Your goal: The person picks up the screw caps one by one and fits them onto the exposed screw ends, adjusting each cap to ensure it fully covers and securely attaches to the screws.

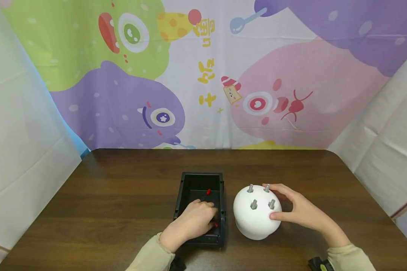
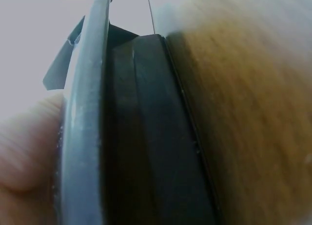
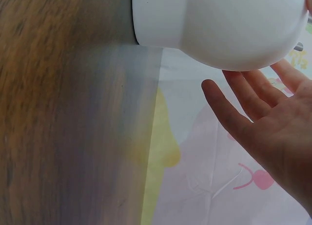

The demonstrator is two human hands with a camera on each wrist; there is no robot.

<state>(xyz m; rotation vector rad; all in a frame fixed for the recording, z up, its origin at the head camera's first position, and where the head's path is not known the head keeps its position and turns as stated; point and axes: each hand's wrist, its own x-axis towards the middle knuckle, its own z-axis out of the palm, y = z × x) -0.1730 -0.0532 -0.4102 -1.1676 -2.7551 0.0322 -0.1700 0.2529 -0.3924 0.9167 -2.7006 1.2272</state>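
A white rounded dome [image 1: 256, 222] stands on the table with several grey metal pegs [image 1: 254, 204] sticking up from its top. My right hand [image 1: 300, 207] holds its right side, thumb on the near face and fingers round the far side; the little finger [image 3: 224, 105] is off the surface in the right wrist view. To the left is a black bin [image 1: 200, 176], into which my left hand [image 1: 195, 220] reaches with bent fingers. A small red piece [image 1: 208, 192] lies beyond that hand, and another red piece [image 1: 216, 224] shows beside its fingertips, which are mostly hidden.
The brown wooden table [image 1: 105, 195] runs back to a printed cartoon curtain [image 1: 203, 124]. White cloth [image 1: 386, 124] hangs on both sides. A dark wrist device [image 1: 320, 263] is at the right sleeve. The bin's raised wall [image 2: 85, 127] fills much of the left wrist view.
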